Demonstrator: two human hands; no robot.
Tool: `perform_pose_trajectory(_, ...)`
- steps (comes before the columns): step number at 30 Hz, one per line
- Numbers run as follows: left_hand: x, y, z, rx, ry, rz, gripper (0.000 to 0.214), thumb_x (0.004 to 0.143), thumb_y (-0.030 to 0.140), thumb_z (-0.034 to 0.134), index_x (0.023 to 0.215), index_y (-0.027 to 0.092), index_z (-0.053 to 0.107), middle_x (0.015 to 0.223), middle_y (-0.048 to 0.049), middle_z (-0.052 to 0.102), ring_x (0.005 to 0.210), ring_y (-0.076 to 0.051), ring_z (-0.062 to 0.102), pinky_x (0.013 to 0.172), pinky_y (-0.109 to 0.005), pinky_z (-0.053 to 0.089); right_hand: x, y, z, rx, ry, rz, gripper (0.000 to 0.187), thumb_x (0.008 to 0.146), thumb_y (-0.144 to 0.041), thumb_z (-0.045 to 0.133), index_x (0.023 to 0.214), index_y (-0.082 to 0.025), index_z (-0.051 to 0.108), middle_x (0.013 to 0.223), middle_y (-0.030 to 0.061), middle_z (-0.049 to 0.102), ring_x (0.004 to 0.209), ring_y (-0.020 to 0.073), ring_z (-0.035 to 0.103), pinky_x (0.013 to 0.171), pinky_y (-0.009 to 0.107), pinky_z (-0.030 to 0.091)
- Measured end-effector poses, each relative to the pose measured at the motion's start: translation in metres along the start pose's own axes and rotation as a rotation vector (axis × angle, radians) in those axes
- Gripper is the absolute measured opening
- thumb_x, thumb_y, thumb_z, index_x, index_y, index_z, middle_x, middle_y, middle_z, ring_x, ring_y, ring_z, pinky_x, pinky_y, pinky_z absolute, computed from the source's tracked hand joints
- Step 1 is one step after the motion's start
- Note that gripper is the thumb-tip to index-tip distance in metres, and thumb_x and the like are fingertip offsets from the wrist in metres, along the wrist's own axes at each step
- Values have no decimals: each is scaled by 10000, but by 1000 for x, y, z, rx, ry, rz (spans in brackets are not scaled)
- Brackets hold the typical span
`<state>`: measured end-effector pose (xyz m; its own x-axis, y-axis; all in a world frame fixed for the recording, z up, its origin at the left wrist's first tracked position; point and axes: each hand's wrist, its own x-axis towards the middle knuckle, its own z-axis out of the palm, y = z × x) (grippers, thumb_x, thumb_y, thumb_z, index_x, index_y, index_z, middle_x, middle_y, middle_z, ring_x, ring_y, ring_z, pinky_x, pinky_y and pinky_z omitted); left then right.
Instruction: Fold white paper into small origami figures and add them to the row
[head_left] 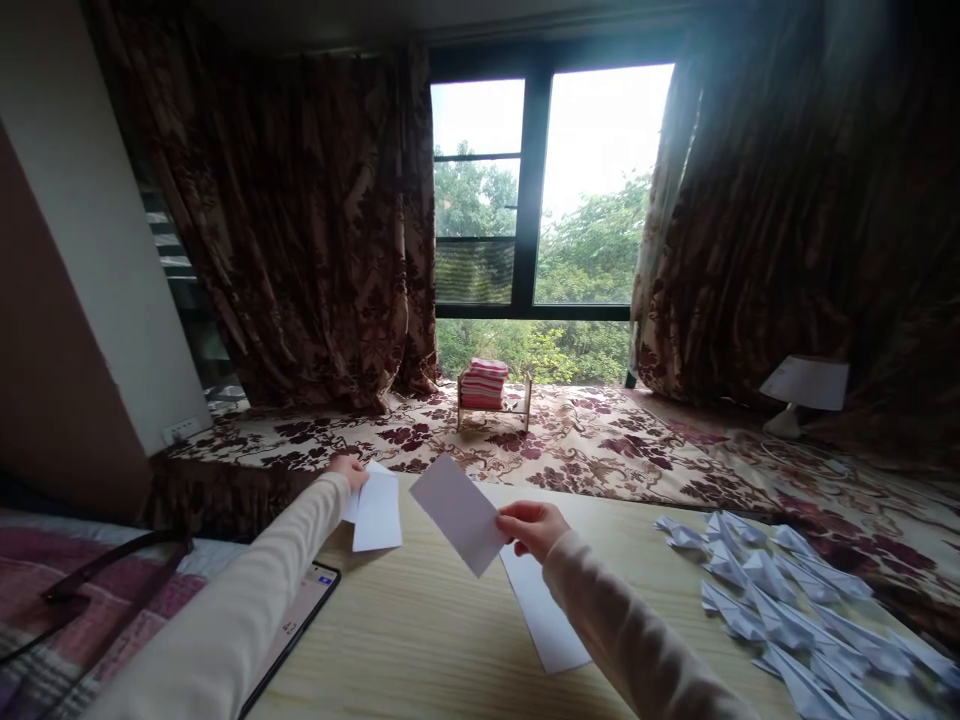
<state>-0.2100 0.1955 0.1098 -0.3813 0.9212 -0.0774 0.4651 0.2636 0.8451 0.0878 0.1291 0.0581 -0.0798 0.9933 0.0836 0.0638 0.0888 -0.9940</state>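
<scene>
My right hand (534,528) pinches the corner of a small white sheet of paper (456,512), lifted and tilted above the table. Another white sheet (546,620) lies under and beyond that wrist, partly covered by the forearm. At the table's far left edge, my left hand (350,470) has its fingers closed at the edge of some overlapping white sheets (379,512). How many sheets lie there I cannot tell. To the right, several folded white paper pieces (772,610) with pointed ends are grouped on the table.
The pale wooden table (390,640) meets a flower-patterned window ledge (585,430). A tablet-like device (296,625) lies under my left forearm. On the ledge are a small rack (495,408) of striped cloths and a white lamp (804,390). A plaid-covered bed (112,600) is at left.
</scene>
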Motion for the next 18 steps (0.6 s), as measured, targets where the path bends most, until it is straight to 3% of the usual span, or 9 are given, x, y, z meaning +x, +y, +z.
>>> perform_pose_trajectory(4, -34, 16, 10, -145, -91, -5, 290, 831, 322, 505, 1085, 185, 524, 1125, -56, 537, 954, -205, 550, 790, -386, 473, -12, -12, -3, -165, 106, -223, 90, 640, -252, 579, 626, -178, 630, 603, 21, 571, 552, 139, 500, 522, 265, 414)
perform_pose_trajectory(5, -51, 20, 18, -196, -136, 11, 277, 820, 310, 526, 1059, 171, 539, 1113, -61, 547, 957, -203, 550, 794, -390, 469, -16, -16, -4, -202, 136, -276, 89, 656, -254, 574, 642, -189, 632, 662, 30, 575, 604, 150, 505, 567, 271, 419)
perform_pose_trajectory(7, -93, 24, 41, -340, -231, 73, 414, 654, 345, 702, 991, 130, 594, 1056, -93, 600, 1001, -249, 543, 806, -322, 456, -25, -24, -2, -260, 180, -359, 105, 699, -264, 550, 687, -209, 638, 747, 40, 569, 670, 161, 500, 619, 272, 414)
perform_pose_trajectory(11, -167, 26, 90, -678, -321, 166, 679, 662, 494, 641, 1243, 270, 371, 1209, -75, 533, 1066, -222, 532, 770, -292, 475, -51, -34, 7, -484, 166, -575, 177, 800, -260, 477, 752, -213, 640, 765, 52, 580, 642, 152, 503, 610, 268, 407)
perform_pose_trajectory(14, -185, 28, 107, -833, -343, 195, 581, 665, 496, 636, 1146, 233, 442, 1125, -108, 583, 1024, -241, 563, 762, -314, 483, -70, -38, 8, -570, 63, -655, 180, 824, -269, 476, 766, -220, 639, 748, 51, 596, 603, 139, 512, 572, 261, 416)
perform_pose_trajectory(18, -183, 28, 109, -927, -434, 169, 474, 633, 430, 691, 1034, 225, 543, 1040, -88, 632, 917, -241, 608, 734, -342, 496, -75, -49, -5, -409, -19, -581, 181, 805, -328, 526, 743, -208, 647, 706, 40, 600, 570, 130, 533, 520, 246, 425)
